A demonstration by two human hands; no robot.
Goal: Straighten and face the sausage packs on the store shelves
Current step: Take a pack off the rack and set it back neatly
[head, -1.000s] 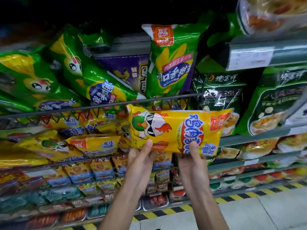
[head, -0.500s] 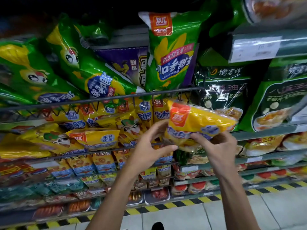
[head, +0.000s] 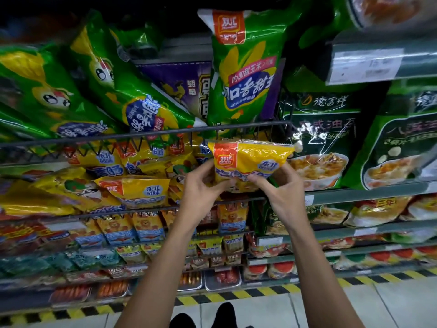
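A yellow sausage pack (head: 250,159) with a red logo corner stands upright at the right end of the wire shelf, its top seam just under the upper wire rail (head: 146,136). My left hand (head: 201,188) grips its lower left side. My right hand (head: 281,188) pinches its lower right side, fingers across the front. Other yellow sausage packs (head: 134,189) lie tumbled to the left on the same shelf.
Green corn-sausage bags (head: 246,67) lean on the shelf above, with a purple box (head: 179,88) behind. Dark green packs (head: 324,138) stand to the right. Smaller sausage packs (head: 146,228) fill lower shelves. Yellow-black floor tape (head: 236,297) runs below, shoes at the bottom edge.
The yellow pack was turned from lying sideways to standing upright and moved back into the shelf's right end. Both hands shifted from under it to its lower sides.
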